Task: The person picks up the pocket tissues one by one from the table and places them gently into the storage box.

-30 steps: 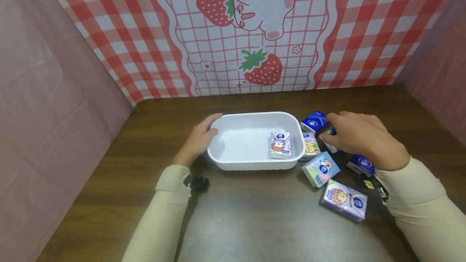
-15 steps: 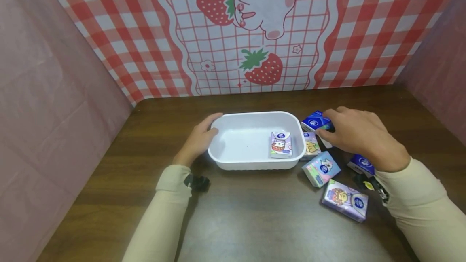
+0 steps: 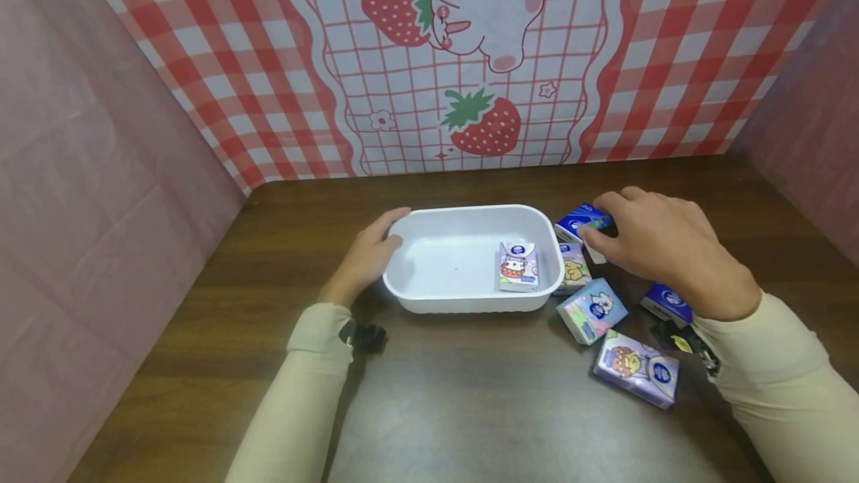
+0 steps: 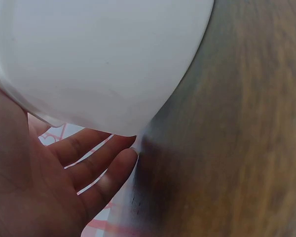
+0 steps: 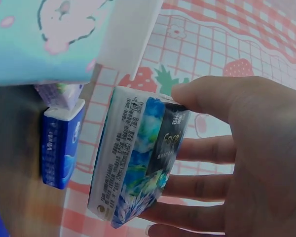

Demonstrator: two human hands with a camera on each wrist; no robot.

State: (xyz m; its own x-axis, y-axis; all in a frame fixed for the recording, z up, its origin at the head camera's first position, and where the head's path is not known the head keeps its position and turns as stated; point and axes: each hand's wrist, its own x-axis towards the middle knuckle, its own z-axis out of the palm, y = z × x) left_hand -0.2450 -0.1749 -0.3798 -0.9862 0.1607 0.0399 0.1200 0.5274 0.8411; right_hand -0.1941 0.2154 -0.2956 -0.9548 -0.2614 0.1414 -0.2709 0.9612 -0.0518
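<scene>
At the left end of a white plastic basin (image 3: 463, 305), my left hand (image 3: 361, 261) holds the wall, thumb at the rim and fingers along the outside (image 4: 91, 160). My right hand (image 3: 664, 241) pinches a small pocket tissue pack (image 5: 143, 153) between thumb and fingers; the pack has a blue-green and black printed face and a white side with small print. In the head view that hand mostly hides it, beside a blue tissue pack (image 3: 579, 221). One purple cartoon tissue pack (image 3: 518, 267) lies in the basin, at its right end.
Right of the basin lie a yellow-dog tissue pack (image 3: 573, 269), a light-blue pack (image 3: 593, 311), a purple pack (image 3: 636, 369) and another blue pack (image 3: 667, 302). The brown wooden table (image 3: 429, 401) ends at a red checked cloth (image 3: 248, 80) behind.
My right hand has taken the blue-green tissue pack between thumb and fingers and raised it slightly, moving a little away from me. The left hand and basin stay in place.
</scene>
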